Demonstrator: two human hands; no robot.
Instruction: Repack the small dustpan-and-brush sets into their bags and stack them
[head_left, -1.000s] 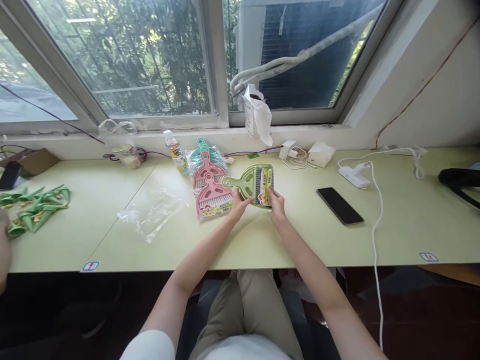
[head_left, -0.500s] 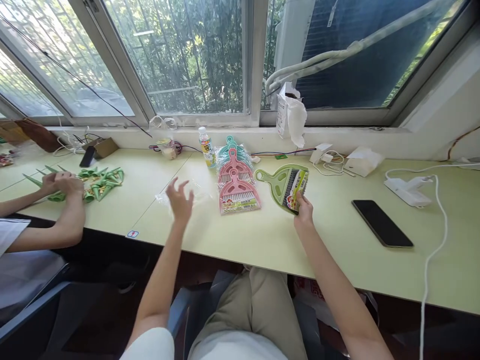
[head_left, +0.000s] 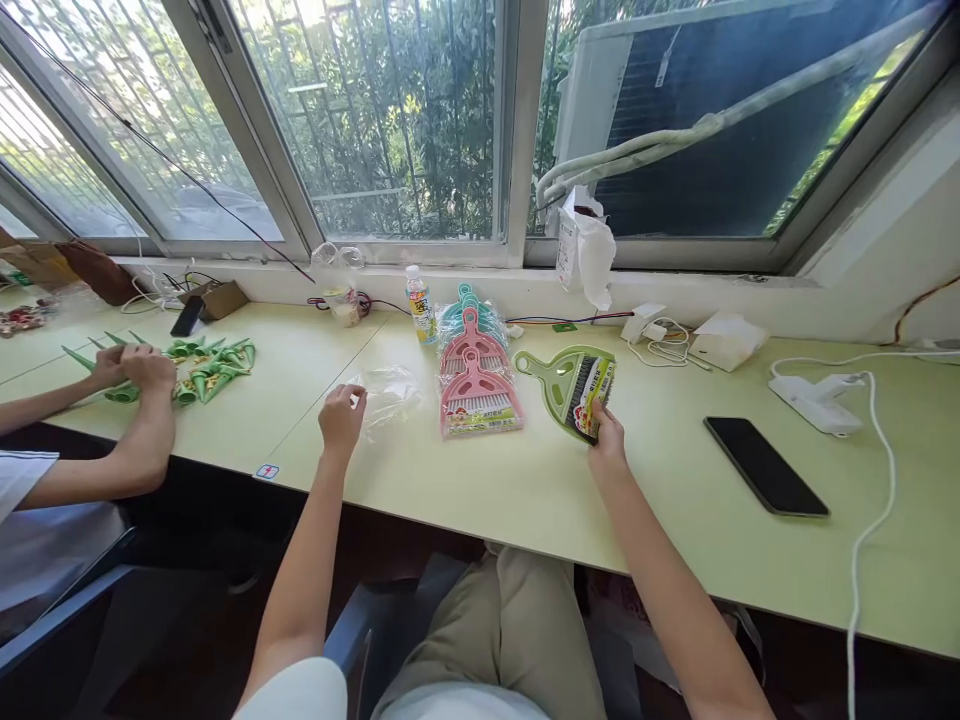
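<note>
My right hand (head_left: 609,438) grips the lower right edge of a green dustpan (head_left: 557,385), which has a small dark-bristled brush nested in it. A printed label (head_left: 591,390) covers part of the bristles, and the handle points left. On the left, my left hand (head_left: 343,418) is closed in a pinch at the near edge of a clear plastic bag (head_left: 394,393). Between my hands lies an overlapping row of wrapped dustpan sets: pink ones (head_left: 480,395) in front and teal ones (head_left: 466,305) behind.
A drink bottle (head_left: 421,308) stands by the wall. To the right are a black phone (head_left: 765,466), a white power strip (head_left: 817,402) and its cable. At far left, another person's hands (head_left: 142,368) work among green cone-shaped pieces (head_left: 214,368).
My left hand has come down and left, and its spread fingers have closed at the plastic bag. My right hand still holds the green dustpan in about the same place.
</note>
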